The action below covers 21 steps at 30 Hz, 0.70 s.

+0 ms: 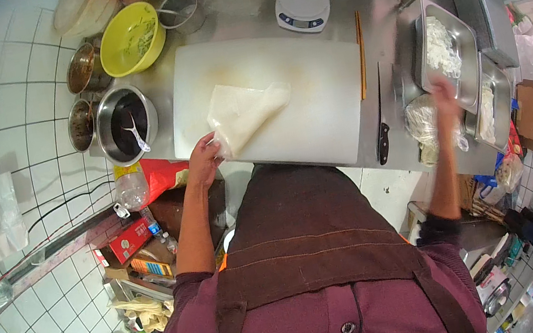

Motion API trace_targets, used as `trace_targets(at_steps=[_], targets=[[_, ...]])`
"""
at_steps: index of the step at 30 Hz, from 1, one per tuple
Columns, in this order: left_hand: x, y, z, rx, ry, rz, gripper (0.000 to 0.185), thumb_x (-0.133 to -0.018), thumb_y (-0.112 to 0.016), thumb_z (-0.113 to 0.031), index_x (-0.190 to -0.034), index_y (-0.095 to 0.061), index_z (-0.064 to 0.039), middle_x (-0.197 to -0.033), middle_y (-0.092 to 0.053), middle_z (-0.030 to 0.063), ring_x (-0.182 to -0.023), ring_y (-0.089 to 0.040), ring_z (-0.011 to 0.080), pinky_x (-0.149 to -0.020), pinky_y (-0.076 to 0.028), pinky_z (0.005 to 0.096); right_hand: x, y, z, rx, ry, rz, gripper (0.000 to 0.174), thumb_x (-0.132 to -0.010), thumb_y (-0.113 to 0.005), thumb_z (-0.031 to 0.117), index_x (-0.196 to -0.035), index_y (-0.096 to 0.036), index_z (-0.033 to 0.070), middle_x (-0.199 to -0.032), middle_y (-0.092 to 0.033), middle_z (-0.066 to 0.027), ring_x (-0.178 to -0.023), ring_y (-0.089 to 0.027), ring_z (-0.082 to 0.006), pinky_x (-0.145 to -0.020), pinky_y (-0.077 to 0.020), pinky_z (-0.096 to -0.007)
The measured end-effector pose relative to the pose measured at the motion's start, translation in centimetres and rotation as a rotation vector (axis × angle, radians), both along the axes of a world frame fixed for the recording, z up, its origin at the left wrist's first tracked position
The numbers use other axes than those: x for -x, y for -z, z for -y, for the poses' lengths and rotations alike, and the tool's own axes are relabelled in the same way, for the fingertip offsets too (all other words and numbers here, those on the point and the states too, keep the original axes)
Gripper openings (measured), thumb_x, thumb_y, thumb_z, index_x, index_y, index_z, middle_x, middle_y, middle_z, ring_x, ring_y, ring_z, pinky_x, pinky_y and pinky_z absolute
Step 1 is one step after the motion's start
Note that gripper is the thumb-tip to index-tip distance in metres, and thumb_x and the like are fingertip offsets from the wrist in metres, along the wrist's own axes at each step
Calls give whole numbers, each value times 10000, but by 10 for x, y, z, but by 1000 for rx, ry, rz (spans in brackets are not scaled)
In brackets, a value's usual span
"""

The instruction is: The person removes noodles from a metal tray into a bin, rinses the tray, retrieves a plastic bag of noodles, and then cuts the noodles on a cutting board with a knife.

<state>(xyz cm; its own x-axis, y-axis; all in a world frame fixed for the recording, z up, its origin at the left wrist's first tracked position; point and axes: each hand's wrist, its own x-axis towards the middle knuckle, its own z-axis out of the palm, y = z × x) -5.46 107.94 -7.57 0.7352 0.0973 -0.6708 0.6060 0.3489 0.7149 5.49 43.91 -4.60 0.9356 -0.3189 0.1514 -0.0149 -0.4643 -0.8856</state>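
A white cutting board (325, 102) lies before me on a steel counter. On its left half is a glossy, translucent cream-coloured sheet (242, 112), partly folded over. My left hand (205, 157) pinches the sheet's near-left corner at the board's front edge. Far to the right, my right hand (443, 92) is motion-blurred over the near edge of a steel pan (467, 45) that holds white, stringy food (439, 47). Whether its fingers hold anything cannot be made out. A plastic-wrapped bundle (422, 118) sits just left of that hand.
Right of the board lie wooden chopsticks (361, 53) and a black-handled knife (384, 140). A digital scale (303, 6) stands behind it. To the left are a steel bowl of dark liquid (126, 121) with a spoon and a yellow bowl (117, 45) with green shreds. Another steel pan (499, 114) stands at right.
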Motion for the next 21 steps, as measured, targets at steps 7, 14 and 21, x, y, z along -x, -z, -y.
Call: trace_targets(at_steps=[7, 14, 21], targets=[[18, 22, -17, 269, -111, 32, 459, -962, -637, -93, -1388, -472, -46, -1160, -653, 85, -1022, -636, 180, -869, -529, 330, 19, 24, -427, -109, -719, -439, 332, -961, -665, 238, -1192, -690, 1, -1098, -735, -148, -965, -699, -234, -870, -547, -346], [21, 38, -33, 335, 15, 101, 590, -955, -673, -105, -1435, -344, -9, -1201, -629, 112, -1058, -627, 179, -912, -520, 321, 52, 37, -504, -411, -724, -976, 511, -864, -773, 333, -1141, -670, -84, -1026, -706, -176, -789, -710, -198, -659, -573, -314], [8, 43, -41, 285, 233, 119, 595, -926, -721, -87, -1392, -356, -16, -1178, -641, 131, -1060, -641, 191, -913, -524, 324, 52, 37, -500, -683, -542, -1085, 295, -891, -706, 217, -1011, -684, -52, -838, -670, -90, -691, -640, -148, -663, -557, -261]])
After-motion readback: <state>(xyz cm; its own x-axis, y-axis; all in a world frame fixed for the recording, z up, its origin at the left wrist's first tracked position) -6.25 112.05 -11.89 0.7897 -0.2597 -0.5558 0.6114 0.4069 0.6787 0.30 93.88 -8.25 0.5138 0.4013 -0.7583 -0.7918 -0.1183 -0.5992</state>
